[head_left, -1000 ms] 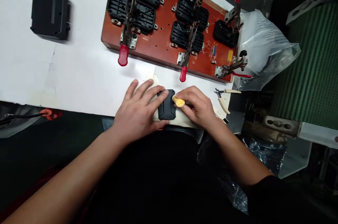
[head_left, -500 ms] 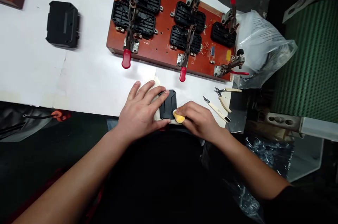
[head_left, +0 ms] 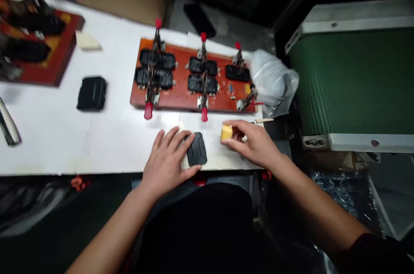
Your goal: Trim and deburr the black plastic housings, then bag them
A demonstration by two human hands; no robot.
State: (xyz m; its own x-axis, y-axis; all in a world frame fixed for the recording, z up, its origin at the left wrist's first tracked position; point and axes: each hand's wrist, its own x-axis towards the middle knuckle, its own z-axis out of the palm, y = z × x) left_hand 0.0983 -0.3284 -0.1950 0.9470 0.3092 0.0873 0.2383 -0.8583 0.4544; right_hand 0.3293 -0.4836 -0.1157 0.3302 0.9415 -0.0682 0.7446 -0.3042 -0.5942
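Note:
A small black plate (head_left: 197,150) with bevelled corners lies at the table's front edge. My left hand (head_left: 168,157) rests beside it with fingers spread, index fingertip on its upper left and thumb at its lower edge. To the right, my right hand (head_left: 250,139) pinches a small yellow piece (head_left: 227,132) between thumb and fingers, apart from the plate. A cream-handled tool (head_left: 267,120) shows partly behind the right hand. Farther left on the white table sits a thicker black case (head_left: 92,93).
A red-brown fixture board (head_left: 181,100) with toggle clamps and several black parts stands behind my hands. Another such board (head_left: 69,52) is at the far left. A clear plastic bag (head_left: 270,80) and a green conveyor (head_left: 349,84) are on the right, a cardboard box (head_left: 113,2) behind.
My right hand has moved right, away from the black plate, with the yellow piece. The left hand stays at the plate. The camera view has shifted, showing more of the table and surroundings.

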